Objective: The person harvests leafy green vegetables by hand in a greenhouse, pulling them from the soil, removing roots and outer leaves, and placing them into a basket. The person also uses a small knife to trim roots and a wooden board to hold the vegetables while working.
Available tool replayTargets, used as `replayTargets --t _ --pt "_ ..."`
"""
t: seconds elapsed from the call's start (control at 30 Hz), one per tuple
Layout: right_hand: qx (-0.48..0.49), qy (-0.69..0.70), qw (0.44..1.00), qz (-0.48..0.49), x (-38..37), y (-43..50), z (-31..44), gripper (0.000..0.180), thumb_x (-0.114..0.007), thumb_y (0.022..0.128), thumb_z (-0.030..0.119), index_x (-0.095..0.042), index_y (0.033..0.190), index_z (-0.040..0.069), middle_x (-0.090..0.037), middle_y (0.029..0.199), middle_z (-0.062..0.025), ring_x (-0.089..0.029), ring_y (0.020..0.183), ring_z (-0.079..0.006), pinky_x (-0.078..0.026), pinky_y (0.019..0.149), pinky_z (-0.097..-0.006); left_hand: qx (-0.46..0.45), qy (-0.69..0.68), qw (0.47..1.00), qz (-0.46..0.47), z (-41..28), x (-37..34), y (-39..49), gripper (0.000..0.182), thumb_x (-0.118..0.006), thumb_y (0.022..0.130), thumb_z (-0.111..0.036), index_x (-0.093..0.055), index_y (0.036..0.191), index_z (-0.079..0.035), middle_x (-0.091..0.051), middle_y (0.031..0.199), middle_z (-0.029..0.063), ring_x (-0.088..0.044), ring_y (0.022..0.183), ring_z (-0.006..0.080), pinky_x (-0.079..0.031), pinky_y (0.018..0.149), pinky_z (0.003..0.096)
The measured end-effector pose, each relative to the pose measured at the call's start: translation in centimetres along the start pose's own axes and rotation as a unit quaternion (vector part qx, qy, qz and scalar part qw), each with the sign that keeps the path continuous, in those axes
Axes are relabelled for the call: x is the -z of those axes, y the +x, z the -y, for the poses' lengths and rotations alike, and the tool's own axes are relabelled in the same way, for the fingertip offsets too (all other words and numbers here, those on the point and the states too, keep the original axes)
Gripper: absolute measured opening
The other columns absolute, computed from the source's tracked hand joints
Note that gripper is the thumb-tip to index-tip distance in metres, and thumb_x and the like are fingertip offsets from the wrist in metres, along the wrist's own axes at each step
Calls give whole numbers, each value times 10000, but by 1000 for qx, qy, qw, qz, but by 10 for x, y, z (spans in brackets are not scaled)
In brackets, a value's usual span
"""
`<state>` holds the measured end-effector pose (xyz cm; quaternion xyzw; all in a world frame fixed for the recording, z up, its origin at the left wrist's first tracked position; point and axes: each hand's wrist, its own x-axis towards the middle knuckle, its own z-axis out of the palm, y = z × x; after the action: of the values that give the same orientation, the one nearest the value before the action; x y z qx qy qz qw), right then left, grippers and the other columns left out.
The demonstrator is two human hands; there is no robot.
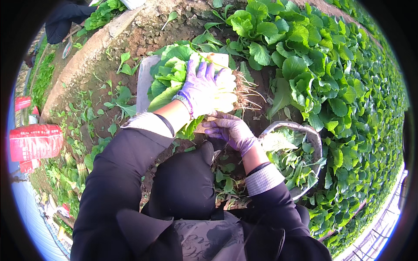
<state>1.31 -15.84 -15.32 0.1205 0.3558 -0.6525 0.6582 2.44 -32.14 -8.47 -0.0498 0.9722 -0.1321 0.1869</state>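
Observation:
A bunch of leafy green vegetables (168, 76) lies on a flat board (143, 84), leaves to the left and thin brown roots (245, 91) to the right. My left hand (200, 89), in a thin purple glove, spreads over the bunch and holds it from above. Low at the near side of the bunch is my right hand (232, 130), also gloved, with its fingers bent at the board's near edge. Its fingertips are partly hidden, so whether they pinch anything is unclear.
At right stands a round bucket (316, 143) of loose leaves, beside a dense bed of growing greens (346, 98). Small plants (86, 114) dot the soil at left. Farther left is a red printed bag (36, 142). Another person's dark-clothed leg (67, 19) shows at upper left.

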Motion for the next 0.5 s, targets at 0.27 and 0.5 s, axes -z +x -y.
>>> replayTargets --t 0.27,0.5 --pt "489 -518 655 -251 -11 33 93 305 -602 892 320 -666 1024 52 -663 866 -118 -626 837 -237 -489 760 -309 18 29 999 -26 -7 -4 -9 1007 -688 696 -407 -159 1478 -59 -375 1390 173 -331 1315 355 -76 1081 644" --pt "275 -471 817 -189 2 71 94 584 -588 881 462 -569 1212 -19 -633 1144 -184 -607 1066 -239 -445 922 -302 -14 43 996 -76 -3 -16 -8 570 -410 890 -222 -311 1424 -48 -312 1453 170 -276 1359 357 -93 1072 662"
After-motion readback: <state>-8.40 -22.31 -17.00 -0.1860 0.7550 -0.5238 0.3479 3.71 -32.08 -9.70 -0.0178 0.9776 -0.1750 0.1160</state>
